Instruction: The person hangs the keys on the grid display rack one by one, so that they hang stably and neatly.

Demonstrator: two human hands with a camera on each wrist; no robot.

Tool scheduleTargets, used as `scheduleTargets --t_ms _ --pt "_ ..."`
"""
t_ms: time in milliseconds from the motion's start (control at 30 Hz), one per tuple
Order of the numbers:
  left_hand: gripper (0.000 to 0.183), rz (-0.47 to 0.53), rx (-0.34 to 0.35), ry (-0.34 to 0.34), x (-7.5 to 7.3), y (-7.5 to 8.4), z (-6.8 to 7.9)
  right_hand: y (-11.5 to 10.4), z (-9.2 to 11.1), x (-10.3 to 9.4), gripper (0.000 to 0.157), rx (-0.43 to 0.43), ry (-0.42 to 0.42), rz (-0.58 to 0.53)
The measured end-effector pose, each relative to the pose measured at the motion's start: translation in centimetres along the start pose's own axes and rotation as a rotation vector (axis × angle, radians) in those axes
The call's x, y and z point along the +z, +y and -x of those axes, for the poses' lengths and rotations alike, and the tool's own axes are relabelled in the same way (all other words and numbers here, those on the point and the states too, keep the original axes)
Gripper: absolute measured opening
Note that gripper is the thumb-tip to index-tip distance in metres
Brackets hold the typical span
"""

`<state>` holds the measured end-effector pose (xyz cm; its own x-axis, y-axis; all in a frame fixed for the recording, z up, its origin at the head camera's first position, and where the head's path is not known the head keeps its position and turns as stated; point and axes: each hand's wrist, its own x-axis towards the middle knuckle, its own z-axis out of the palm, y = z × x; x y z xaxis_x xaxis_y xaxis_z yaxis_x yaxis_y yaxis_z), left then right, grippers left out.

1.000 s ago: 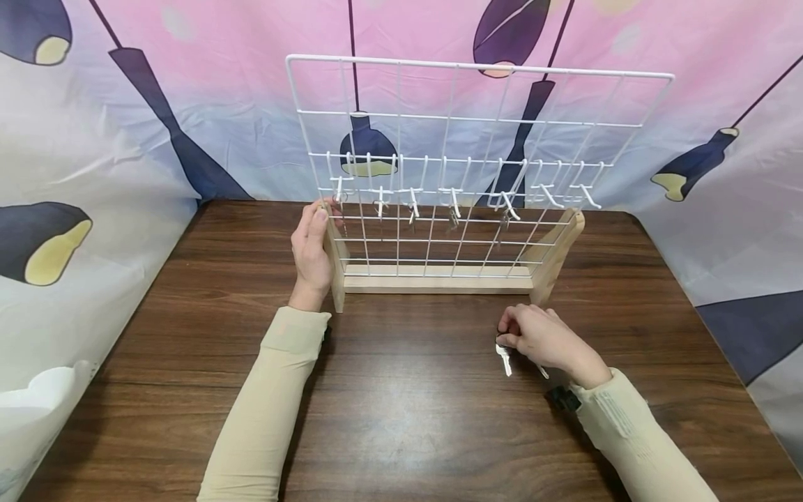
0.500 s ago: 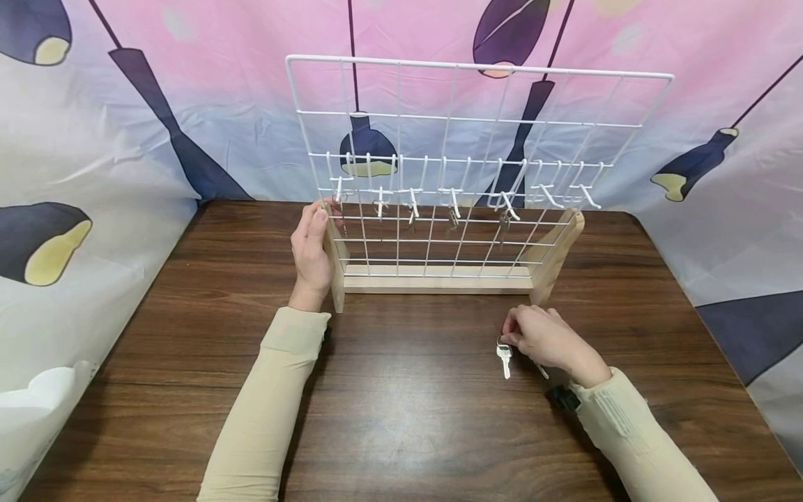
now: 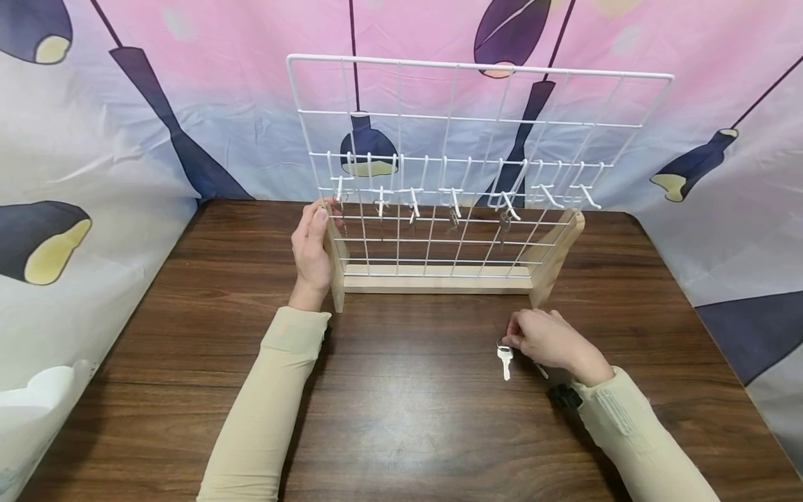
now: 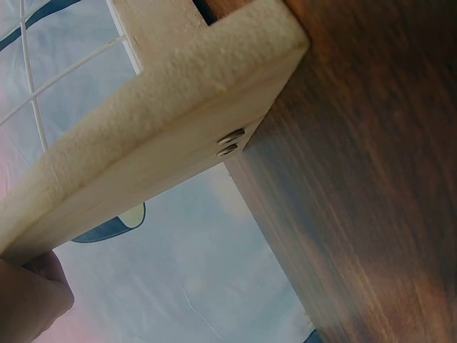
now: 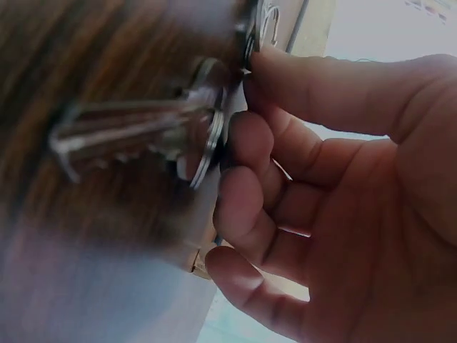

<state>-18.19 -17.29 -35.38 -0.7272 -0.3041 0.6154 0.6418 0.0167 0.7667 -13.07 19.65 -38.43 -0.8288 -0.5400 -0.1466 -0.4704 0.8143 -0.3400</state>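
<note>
At the near right, my right hand (image 3: 544, 338) pinches a key ring between thumb and index finger. A silver key (image 3: 505, 361) sticks out in front of the fingertips, and the tip of a second key (image 3: 541, 369) shows beneath the hand. In the right wrist view, the key (image 5: 143, 136) is blurred, and the other fingers curl loosely. My left hand (image 3: 311, 251) grips the top of the left wooden upright (image 3: 335, 268) of a white wire grid rack (image 3: 452, 120). Its thumb lies on the near side, with fingertips behind. The left wrist view shows this upright (image 4: 157, 136) from outside.
A row of white hooks (image 3: 454, 202) crosses the grid. Small keys (image 3: 505, 226) hang from several left and middle hooks; I see none on the two right hooks (image 3: 583, 199). A wooden crossbar (image 3: 439, 282) joins the uprights. Patterned cloth (image 3: 251, 104) surrounds the brown table (image 3: 389, 418).
The key at my right fingertips has swung from a slant to nearly straight, its face now more visible. My right hand has shifted slightly right. The left hand stays put.
</note>
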Motion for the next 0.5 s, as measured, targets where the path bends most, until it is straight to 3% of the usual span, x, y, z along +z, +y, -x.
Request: scheduleTargets --t_ms 333,500 --pt "0.033 0.012 0.005 0.014 0.17 0.02 -0.04 0.08 0.09 0.23 0.009 -0.080 -0.005 0.011" --pt "0.033 0.027 0.000 0.012 0.20 0.09 -0.01 0.06 0.02 0.36 0.010 -0.087 0.019 -0.036"
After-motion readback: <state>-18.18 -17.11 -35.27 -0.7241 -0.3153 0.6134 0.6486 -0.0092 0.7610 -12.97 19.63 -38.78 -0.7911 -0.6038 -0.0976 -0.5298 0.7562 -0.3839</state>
